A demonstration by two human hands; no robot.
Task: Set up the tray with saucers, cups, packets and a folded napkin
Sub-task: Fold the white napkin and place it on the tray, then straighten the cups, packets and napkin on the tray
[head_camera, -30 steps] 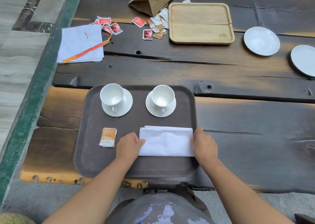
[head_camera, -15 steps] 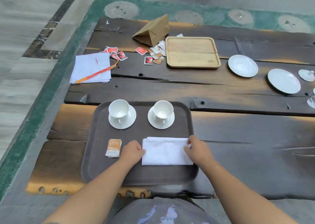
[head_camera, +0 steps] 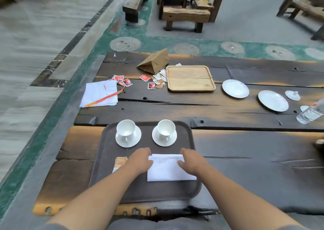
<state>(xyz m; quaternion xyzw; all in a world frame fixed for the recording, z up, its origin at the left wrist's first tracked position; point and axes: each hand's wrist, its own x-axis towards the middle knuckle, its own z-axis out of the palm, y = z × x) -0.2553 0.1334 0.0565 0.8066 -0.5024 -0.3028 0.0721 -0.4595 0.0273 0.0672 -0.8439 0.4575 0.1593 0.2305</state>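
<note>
Head view of a dark plank table (head_camera: 245,159) with a brown tray (head_camera: 108,159) at its near edge. At the far side of the tray stand two white saucers, each carrying an upright white cup: left saucer (head_camera: 121,142) with left cup (head_camera: 125,128), right saucer (head_camera: 172,141) with right cup (head_camera: 166,128); both cup handles point toward the viewer. On the near half of the tray lies a folded white napkin (head_camera: 166,170), flat, its long edges parallel to the tray's near rim. The left hand (head_camera: 140,159) rests on the napkin's left end, fingers loosely curled, knuckles up; the right hand (head_camera: 191,160) rests on the right end in the same posture (whether either hand pinches the cloth or only presses on it cannot be told, the fingertips being hidden). Just left of the left hand, on the tray, lies an orange packet (head_camera: 119,163), partly covered by the wrist.

Farther back on the table: a wooden tray (head_camera: 190,78), a tipped paper bag (head_camera: 155,61) with loose packets (head_camera: 152,82) spilled beside it, a stack of white sheets (head_camera: 100,95) crossed by an orange strip (head_camera: 105,98), two white plates (head_camera: 235,88) (head_camera: 273,100), a small lid (head_camera: 292,95), and a clear bottle (head_camera: 309,113) lying at the right edge.
</note>
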